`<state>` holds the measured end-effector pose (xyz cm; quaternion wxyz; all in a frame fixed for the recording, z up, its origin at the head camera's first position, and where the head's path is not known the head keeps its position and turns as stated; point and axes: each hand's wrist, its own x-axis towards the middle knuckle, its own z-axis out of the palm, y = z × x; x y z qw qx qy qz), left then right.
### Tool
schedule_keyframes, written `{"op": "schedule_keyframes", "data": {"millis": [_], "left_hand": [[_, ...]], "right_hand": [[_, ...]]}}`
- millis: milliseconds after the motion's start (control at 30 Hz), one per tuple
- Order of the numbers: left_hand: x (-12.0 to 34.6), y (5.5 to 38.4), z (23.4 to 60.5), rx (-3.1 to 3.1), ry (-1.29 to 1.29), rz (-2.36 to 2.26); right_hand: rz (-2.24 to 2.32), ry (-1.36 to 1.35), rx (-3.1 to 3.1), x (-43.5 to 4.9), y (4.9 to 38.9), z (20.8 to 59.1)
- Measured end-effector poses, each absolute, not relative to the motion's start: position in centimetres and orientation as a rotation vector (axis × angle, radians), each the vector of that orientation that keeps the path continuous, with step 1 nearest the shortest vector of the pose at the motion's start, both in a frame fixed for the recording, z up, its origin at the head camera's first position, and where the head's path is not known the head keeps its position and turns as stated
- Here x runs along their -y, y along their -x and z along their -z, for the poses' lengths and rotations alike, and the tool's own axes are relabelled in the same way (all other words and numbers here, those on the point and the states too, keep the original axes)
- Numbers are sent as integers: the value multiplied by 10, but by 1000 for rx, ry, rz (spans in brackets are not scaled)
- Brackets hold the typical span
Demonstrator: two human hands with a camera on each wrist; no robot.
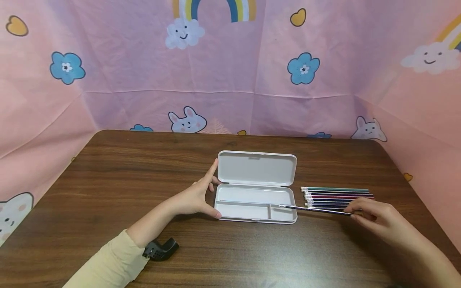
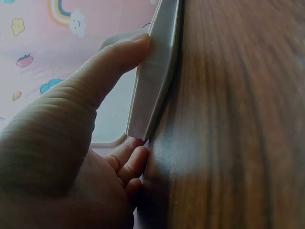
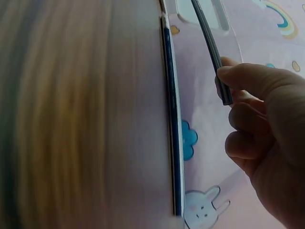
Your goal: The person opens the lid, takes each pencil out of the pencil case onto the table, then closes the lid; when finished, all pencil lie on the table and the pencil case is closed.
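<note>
A white pencil case lies on the table with its lid raised at the back. My left hand grips its left end, thumb at the front corner and index finger stretched along the lid's side; the thumb also shows on the case wall in the left wrist view. My right hand pinches a dark pencil near its far right end. The pencil's eraser end overlaps the small front-right compartment. Beside the case, several pencils lie in a row, eraser ends leftward.
Low dividers split the case into compartments. The brown wooden table ends at a patterned pink cloth behind and at the sides. A black wrist device sticks out from the left sleeve.
</note>
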<state>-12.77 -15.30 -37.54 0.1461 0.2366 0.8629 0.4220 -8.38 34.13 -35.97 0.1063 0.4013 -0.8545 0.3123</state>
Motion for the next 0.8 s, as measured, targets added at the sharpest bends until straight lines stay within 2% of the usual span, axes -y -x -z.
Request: {"op": "schedule_keyframes", "data": {"millis": [433, 800], "left_hand": [[152, 128, 375, -2488, -683, -1209], [153, 128, 375, -2491, -689, -1200]], "right_hand": [[-953, -1155, 2552, -366, 79, 361], [-1027, -1013, 2673, -385, 74, 360]]}}
